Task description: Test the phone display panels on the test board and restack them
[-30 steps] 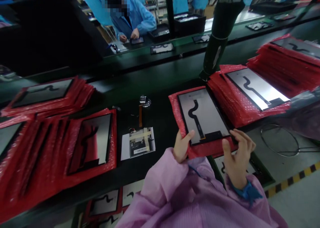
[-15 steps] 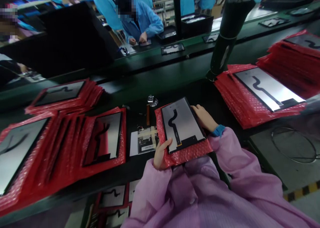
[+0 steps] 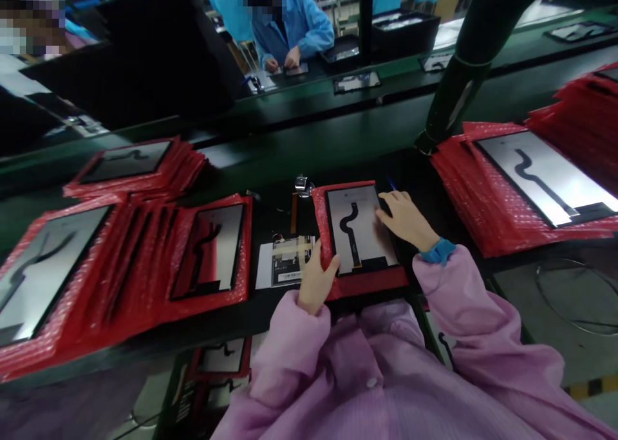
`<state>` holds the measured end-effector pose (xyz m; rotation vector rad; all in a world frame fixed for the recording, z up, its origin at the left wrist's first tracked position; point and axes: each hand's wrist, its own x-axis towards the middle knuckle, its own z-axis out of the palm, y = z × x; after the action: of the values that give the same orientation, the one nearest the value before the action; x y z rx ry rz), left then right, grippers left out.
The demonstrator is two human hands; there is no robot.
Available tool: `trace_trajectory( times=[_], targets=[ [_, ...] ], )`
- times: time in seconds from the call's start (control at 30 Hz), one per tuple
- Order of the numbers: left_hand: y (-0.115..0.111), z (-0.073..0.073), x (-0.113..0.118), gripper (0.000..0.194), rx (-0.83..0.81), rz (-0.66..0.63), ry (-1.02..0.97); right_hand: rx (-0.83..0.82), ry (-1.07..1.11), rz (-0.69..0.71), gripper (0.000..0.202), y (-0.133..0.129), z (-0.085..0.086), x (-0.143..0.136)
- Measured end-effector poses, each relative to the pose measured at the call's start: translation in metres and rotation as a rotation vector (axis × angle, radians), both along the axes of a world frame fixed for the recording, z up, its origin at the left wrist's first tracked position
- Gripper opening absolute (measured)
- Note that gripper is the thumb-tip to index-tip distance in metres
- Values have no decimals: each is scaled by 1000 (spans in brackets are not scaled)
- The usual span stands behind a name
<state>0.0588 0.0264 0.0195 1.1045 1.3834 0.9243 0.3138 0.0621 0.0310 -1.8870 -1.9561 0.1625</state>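
An LCD screen panel with a curved black flex cable lies face-down or face-up, I cannot tell which, on a red bubble-wrap bag on the dark bench in front of me. My left hand grips the bag's lower left edge, thumb on top, close to the panel's corner. Fingers stretched, my right hand rests at the panel's upper right edge and holds nothing. To the left of the bag lies a circuit assembly with yellowish tape on a white sheet.
Stacks of red bags with panels stand left, back left and right. A small metal-topped bottle and an orange strip lie behind. A green post rises behind; a co-worker in blue sits across.
The panel and bag have gone from tilted in both hands to flatter on the bench. My right hand has moved from gripping the right edge to resting there with fingers spread.
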Motion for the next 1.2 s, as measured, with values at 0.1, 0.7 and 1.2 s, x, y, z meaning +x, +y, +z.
trace_trajectory(
  times=[0.1,0.7,1.2],
  targets=[
    [-2,10,-30,28,376,-31,506,-16,46,249,54,-1,-8,-13],
    [116,-10,-45,49,450,-125,975,-81,365,353,78,15,-36,-44],
    [121,-16,-57,54,625,75,40,-301,37,387,99,34,-9,-42]
  ],
)
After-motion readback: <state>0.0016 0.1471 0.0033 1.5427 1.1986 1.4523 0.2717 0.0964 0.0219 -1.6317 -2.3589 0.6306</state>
